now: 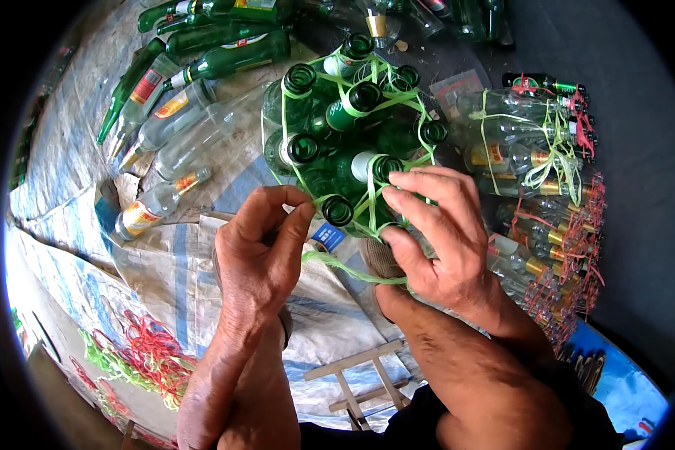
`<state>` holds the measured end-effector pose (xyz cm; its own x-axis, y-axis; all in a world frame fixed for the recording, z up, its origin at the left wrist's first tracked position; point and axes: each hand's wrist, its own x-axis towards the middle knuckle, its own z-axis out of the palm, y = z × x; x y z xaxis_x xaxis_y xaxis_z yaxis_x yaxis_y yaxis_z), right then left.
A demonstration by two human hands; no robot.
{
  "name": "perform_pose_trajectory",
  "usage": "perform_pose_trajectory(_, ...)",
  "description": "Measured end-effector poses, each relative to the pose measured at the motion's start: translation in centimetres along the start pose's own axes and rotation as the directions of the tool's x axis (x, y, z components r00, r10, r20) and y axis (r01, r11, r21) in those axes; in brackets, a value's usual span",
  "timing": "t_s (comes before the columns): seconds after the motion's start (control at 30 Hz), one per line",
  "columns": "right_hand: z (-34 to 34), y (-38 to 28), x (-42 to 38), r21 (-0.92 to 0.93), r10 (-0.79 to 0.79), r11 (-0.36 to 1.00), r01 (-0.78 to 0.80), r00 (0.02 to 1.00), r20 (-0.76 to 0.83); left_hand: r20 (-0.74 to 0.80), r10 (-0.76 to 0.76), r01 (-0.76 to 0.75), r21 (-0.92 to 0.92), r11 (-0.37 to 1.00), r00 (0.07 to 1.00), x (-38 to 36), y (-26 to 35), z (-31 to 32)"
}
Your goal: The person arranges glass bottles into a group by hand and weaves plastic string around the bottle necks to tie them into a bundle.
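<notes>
Several green glass bottles (337, 116) stand upright in a bundle, with light green plastic twine (415, 97) looped around and between their necks. My left hand (266, 240) is closed in a pinch on the twine, just left of the nearest bottle's mouth (337, 211). At the right side of the bundle, my right hand (442, 232) is open, thumb and fingers spread and curved. Its fingertips reach the twine and the rim of one bottle (387, 168), while the thumb rests lower by the near edge. A loose length of twine (352, 271) hangs in front, between my hands.
Loose green bottles (236, 58) and clear bottles (157, 202) lie on the sheeting at left. Tied bundles of clear bottles (514, 135) lie at right. Red and green twine (146, 352) is heaped at lower left. A wooden frame (356, 369) sits between my legs.
</notes>
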<state>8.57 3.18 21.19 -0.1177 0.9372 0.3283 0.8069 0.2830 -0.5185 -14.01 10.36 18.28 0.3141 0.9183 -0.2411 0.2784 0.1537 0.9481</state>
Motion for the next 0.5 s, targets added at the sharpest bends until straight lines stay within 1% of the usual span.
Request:
perform_pose_trajectory(0.07,0.1,0.4,0.5,-0.039,-0.058,0.998,0.057,0.998,-0.027,0.018,-0.028,0.028,-0.038,0.999,0.999,-0.1,-0.1,-0.1)
perform_pose_trajectory(0.1,0.1,0.1,1.1,-0.047,-0.060,0.997,0.058,0.998,-0.034,0.027,-0.042,0.043,-0.055,0.998,0.999,-0.1,-0.1,-0.1)
perform_pose_trajectory(0.2,1.1,0.1,2.7,-0.081,-0.155,0.985,0.153,0.988,-0.019,0.049,-0.078,0.081,-0.076,0.994,0.996,0.1,-0.2,-0.3)
perform_pose_trajectory(0.27,1.7,-0.5,3.4,-0.093,-0.118,0.988,0.125,0.990,0.071,0.078,-0.092,0.101,-0.132,0.986,0.993,0.3,-0.7,-0.5)
perform_pose_trajectory(0.4,2.5,0.2,4.4,-0.026,-0.107,0.993,0.111,0.985,0.133,0.114,-0.099,0.131,-0.312,0.941,0.988,0.8,-2.4,-0.6)
perform_pose_trajectory(0.5,2.4,1.0,4.9,0.015,-0.090,0.996,0.089,0.974,0.209,0.165,-0.143,0.189,-0.312,0.931,0.976,1.3,-3.0,-0.9)
